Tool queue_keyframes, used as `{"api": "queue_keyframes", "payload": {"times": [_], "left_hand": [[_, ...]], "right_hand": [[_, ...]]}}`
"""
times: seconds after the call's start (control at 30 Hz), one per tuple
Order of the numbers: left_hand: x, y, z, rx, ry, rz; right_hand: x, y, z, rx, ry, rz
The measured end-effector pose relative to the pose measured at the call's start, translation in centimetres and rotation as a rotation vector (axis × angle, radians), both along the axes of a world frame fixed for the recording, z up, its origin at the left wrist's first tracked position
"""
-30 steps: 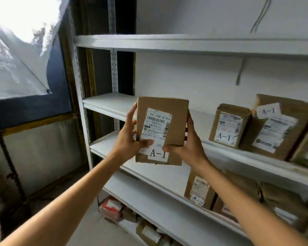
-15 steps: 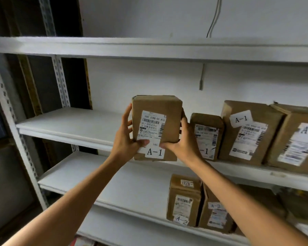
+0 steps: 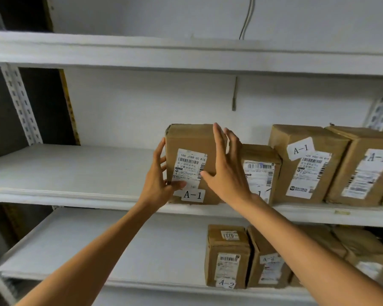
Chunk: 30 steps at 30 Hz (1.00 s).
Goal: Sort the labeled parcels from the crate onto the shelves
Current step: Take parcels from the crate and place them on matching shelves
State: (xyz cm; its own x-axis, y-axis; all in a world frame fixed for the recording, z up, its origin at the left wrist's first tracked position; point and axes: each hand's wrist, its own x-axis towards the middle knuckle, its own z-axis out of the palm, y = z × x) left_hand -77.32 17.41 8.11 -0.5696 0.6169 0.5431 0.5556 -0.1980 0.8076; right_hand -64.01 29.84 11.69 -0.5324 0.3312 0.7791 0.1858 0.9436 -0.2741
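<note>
Nearly shelved: an A-1 parcel [image 3: 191, 138] stands on the middle shelf [image 3: 75, 173].
Left hand [image 3: 157, 184] grasps its 9 o'clock edge; right hand [image 3: 227, 173], fingers straight, covers 3 o'clock. Next, probably, letting go.

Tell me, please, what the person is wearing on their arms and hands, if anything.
Nothing is worn. The left hand and right hand are bare, with no gloves, rings or markings visible; the left forearm and right forearm are bare to the frame's edge, without sleeves, watch or bracelet.
</note>
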Motion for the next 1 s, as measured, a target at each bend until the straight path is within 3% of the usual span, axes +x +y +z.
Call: {"api": "queue_keyframes", "payload": {"times": [0.13, 0.43, 0.63, 0.73, 0.83, 1.0], "left_hand": [[-0.3, 1.3, -0.2, 0.014, 0.014, -0.041], [-1.3, 2.3, 0.1, -0.073, 0.021, -0.13], [-3.7, -3.2, -0.1, -0.204, 0.027, 0.112], [-5.5, -8.8, -0.4, -0.321, 0.133, 0.25], [-7.1, -14.9, -1.5, -0.605, 0.329, 0.452], [-6.7, -25.0, -3.3, -1.009, 0.233, 0.689]], "right_hand": [[0.2, 1.0, 0.5, 0.092, -0.145, -0.074], [0.8, 1.1, 0.7, 0.177, -0.14, -0.224], [-3.5, -4.1, -0.5, 0.493, 0.007, 0.058], [-7.5, -8.3, -2.0, 0.372, -0.171, 0.271], [-11.1, -12.2, -4.1, 0.149, -0.456, 0.381], [-16.3, -18.4, -6.4, 0.109, -0.743, 0.592]]}}
